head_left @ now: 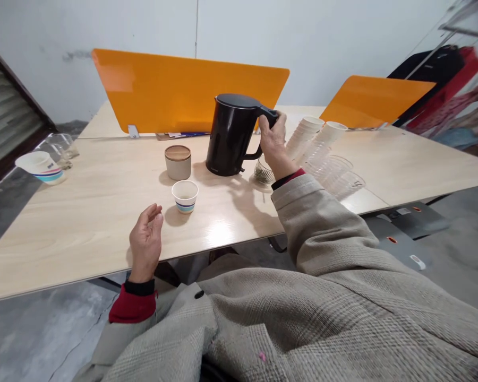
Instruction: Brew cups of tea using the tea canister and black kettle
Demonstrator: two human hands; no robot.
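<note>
- Kettle (231, 135), black with its lid shut, stands upright on the surface (83, 212) at centre frame, in front of an orange divider (175, 93).
- Striped cup (42, 165) sits at the far left edge.
- Left hand (146, 244) rests on its side near the lower edge of the surface, fingers (156, 213) loosely curled and half open, holding nothing.
- Small cup (185, 196) stands just right of that hand, apart from it.
- Jar (178, 162) with a wooden lid stands behind the small cup, left of the kettle.
- Right hand (273, 143) has its fingers wrapped tight round the kettle's handle.
- Glass (263, 172) sits below that hand.
- Stacked cups (308, 135) lie tilted to the right.
</note>
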